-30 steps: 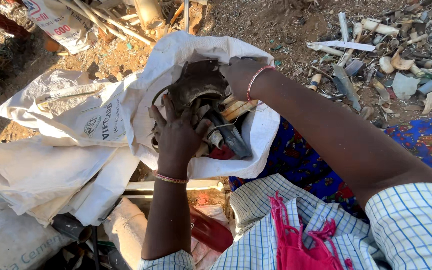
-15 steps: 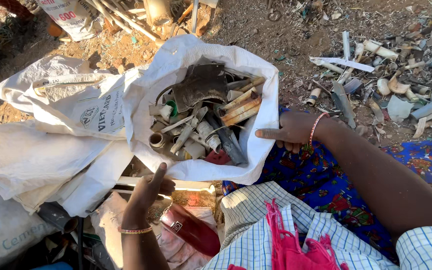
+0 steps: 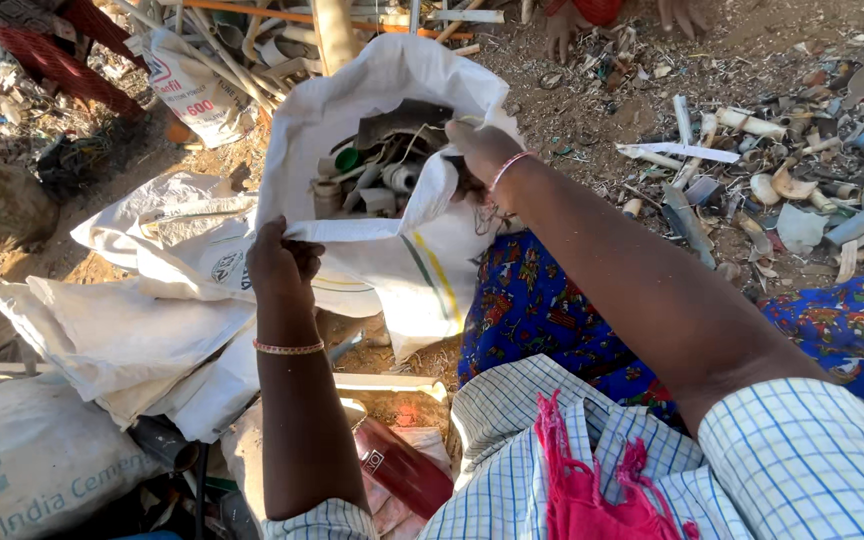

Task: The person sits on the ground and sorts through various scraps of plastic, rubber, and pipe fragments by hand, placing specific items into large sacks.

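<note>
White woven plastic sack [image 3: 392, 250] stands open on the dirt, held at its mouth by both hands. Left hand [image 3: 280, 262] is clenched on the near rim, pinching the fabric at the sack's left edge. Right hand [image 3: 482, 148] grips the rim on the sack's right side, fingers curled over it into the opening. Inside the sack lie pale plastic pipe offcuts [image 3: 377, 180] and dark scrap. Left of the sack, flat empty white sacks [image 3: 122, 320] are heaped. Right of the sack, scattered plastic scraps [image 3: 782, 190] cover the ground.
</note>
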